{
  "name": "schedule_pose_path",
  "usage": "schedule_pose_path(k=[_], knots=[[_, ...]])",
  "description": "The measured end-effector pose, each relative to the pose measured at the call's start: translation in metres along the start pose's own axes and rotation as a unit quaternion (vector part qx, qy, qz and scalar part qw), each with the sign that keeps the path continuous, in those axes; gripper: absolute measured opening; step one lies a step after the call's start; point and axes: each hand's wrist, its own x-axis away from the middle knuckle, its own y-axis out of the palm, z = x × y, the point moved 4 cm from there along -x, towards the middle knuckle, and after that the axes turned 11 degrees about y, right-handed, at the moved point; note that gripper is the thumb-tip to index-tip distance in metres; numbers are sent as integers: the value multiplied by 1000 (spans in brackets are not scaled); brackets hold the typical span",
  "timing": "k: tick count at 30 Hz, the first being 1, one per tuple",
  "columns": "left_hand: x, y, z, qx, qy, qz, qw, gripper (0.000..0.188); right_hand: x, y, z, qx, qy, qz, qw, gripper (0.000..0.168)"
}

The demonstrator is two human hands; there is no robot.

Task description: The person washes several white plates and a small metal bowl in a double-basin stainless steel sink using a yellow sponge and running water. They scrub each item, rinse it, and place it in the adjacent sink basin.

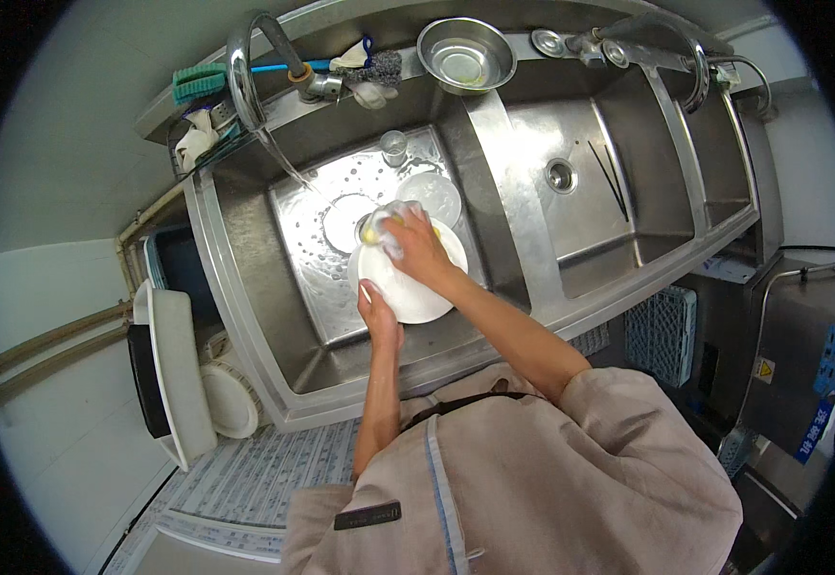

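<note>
A white round plate (417, 291) is held over the left basin of a stainless-steel sink (518, 208). My left hand (381, 316) grips its lower left rim, with the thumb on top. My right hand (415, 241) presses a soapy yellow sponge (372, 233), covered in white foam, on the plate's upper part. Behind the plate, a translucent round dish (429, 195) lies on the basin floor, and a clear glass (393, 147) stands farther back. Water runs from the curved faucet (241, 72) into the basin, left of my right hand.
A metal bowl (466, 56) sits on the back ledge beside a grey scrubber (381, 68) and gloves (352, 56). A green brush (199, 83) lies at the back left. Two dark chopsticks (609, 180) lie in the middle basin. White tubs (191, 374) stand left of the sink.
</note>
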Motion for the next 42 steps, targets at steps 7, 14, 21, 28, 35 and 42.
schedule_pose_path(k=[7, 14, 21, 28, 35, 42], knots=[[-12, -21, 12, 1, 55, 51, 997, 54, 62, 2, -3, 25, 87, -53, 994, 38], [-2, -9, 16, 54, 4, 27, 998, 52, 10, 31, -31, 4, 23, -32, 999, 38], [-2, -16, 9, 53, 13, 54, 997, 51, 49, -8, 7, 84, 92, 60, 990, 35], [3, -18, -6, 28, -11, 60, 998, 48, 64, 6, -16, 55, -49, -76, 994, 34], [13, -1, -9, 6, 9, 36, 999, 41, 28, -4, -18, 76, 73, 27, 994, 29], [22, -8, -6, -94, 33, 33, 994, 40, 37, -6, -6, -46, 142, 163, 975, 31]])
